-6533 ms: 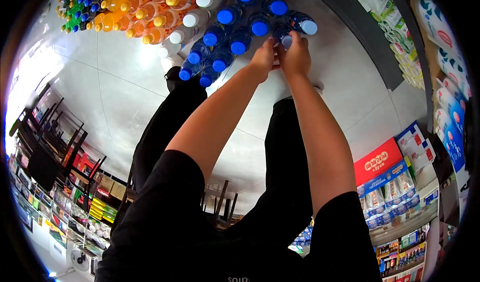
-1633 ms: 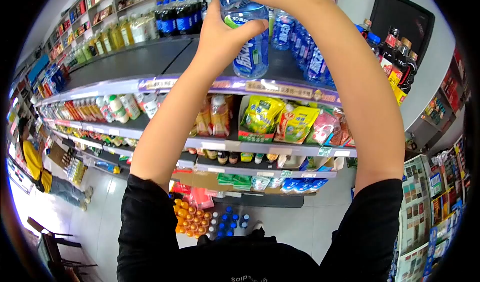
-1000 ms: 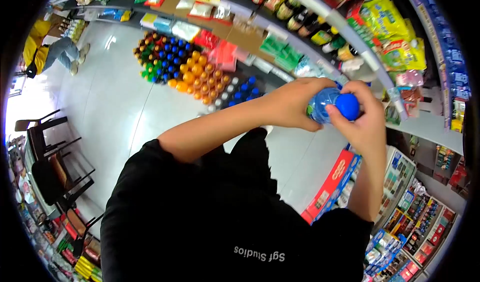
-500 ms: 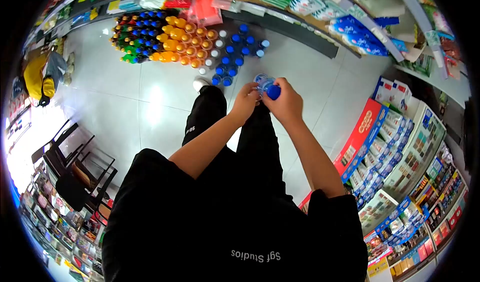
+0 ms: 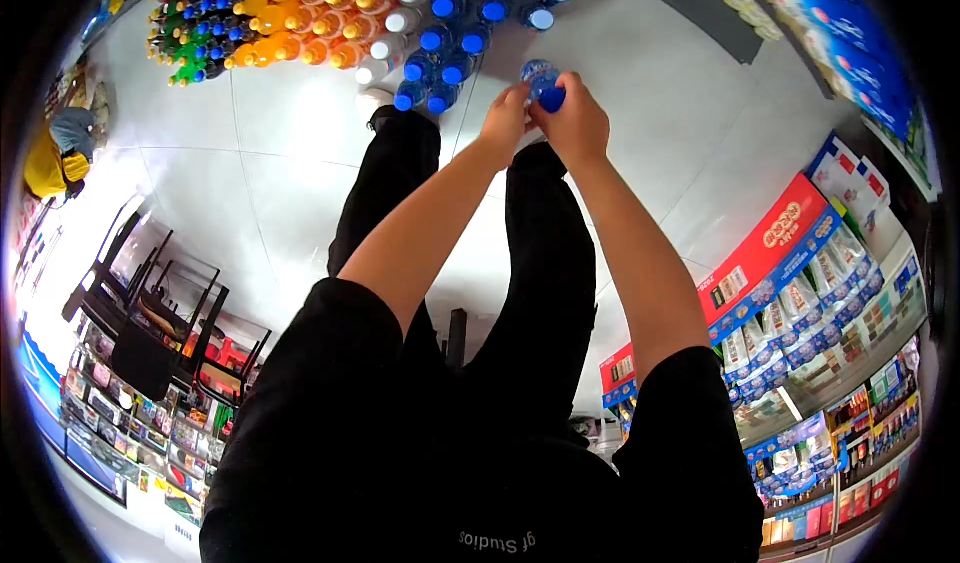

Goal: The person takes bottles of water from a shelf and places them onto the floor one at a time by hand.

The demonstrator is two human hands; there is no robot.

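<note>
A clear plastic bottle with a blue cap [image 5: 541, 76] is held between my two hands, tilted with its cap toward me. My right hand [image 5: 577, 123] is closed round the cap end, thumb and fingers pressed to it. On the other side, my left hand [image 5: 508, 118] has its fingers curled against the bottle; some fingertips are hidden. Just beyond and to the left, several blue-capped water bottles [image 5: 437, 67] stand in rows on the floor. White-capped bottles [image 5: 397, 20] are beside them.
Orange drink bottles [image 5: 300, 18] and dark bottles with blue caps [image 5: 212, 28] stand farther left on the tiled floor [image 5: 290, 123]. Black chairs [image 5: 150, 348] are at left. A red-and-blue display box [image 5: 765, 253] with packets stands at right. A shelf edge [image 5: 700, 13] runs along the back.
The view has shifted, so the floor bottles appear larger and higher in the picture. My hands appear higher and slightly right, with the bottle still between them.
</note>
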